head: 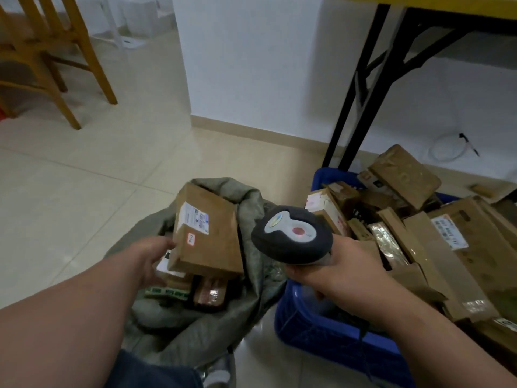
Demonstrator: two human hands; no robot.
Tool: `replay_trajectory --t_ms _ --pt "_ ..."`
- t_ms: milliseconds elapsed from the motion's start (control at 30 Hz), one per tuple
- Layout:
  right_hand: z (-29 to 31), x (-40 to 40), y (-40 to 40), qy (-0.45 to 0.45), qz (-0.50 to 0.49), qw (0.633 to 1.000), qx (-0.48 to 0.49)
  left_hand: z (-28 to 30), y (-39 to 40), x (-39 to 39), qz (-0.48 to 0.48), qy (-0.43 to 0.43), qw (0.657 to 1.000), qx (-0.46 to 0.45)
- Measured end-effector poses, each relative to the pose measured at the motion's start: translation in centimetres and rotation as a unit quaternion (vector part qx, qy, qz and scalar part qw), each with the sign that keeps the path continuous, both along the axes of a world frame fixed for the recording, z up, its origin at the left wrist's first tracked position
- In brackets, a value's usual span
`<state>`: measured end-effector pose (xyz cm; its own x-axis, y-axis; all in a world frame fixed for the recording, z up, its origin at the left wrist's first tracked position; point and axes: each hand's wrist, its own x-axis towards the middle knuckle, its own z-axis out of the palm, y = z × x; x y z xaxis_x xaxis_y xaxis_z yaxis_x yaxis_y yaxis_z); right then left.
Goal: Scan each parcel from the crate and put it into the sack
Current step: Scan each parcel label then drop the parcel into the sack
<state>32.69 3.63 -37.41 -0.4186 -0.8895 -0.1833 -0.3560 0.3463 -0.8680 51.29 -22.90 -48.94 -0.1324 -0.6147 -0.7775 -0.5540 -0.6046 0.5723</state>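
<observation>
A brown cardboard parcel (208, 233) with a white label sits tilted in the mouth of the grey-green sack (251, 219), on top of other parcels. My left hand (149, 260) grips its left edge, thumb on the side and fingers hidden under it. My right hand (344, 273) is closed round the handle of a dark grey barcode scanner (291, 233), held over the gap between the sack and the blue crate (321, 329). Several cardboard parcels (436, 247) are heaped in the crate.
Black folding table legs (352, 107) stand behind the crate, against a white wall. At the back left a wooden chair (56, 51) stands on the pale tiled floor. A white cable (447, 149) lies by the wall.
</observation>
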Motion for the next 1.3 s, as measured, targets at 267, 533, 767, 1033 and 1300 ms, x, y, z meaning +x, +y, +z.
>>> replay_trajectory --t_ms 267,533,767,1033,1300 --pt "0.4 -1.7 0.4 -0.034 -0.07 0.997 0.019 0.3 0.9 -3.1 -0.125 -0.011 0.986 -0.107" --pt "2.0 -4.3 4.3 -0.043 -0.172 0.984 -0.031 6.0 6.8 -8.1 -0.201 0.1 0.957 -0.185" --pt "1.9 -8.6 7.2 -0.051 -0.246 0.968 -0.031 5.9 11.4 -13.9 -0.334 0.116 0.917 -0.186" --pt "1.8 -10.0 8.1 -0.025 -0.212 0.977 -0.028 3.8 13.8 -16.0 -0.595 -0.052 0.728 -0.336" --pt "3.3 -9.8 9.5 -0.029 -0.231 0.971 -0.059 8.9 13.1 -13.8 -0.475 0.005 0.821 -0.316"
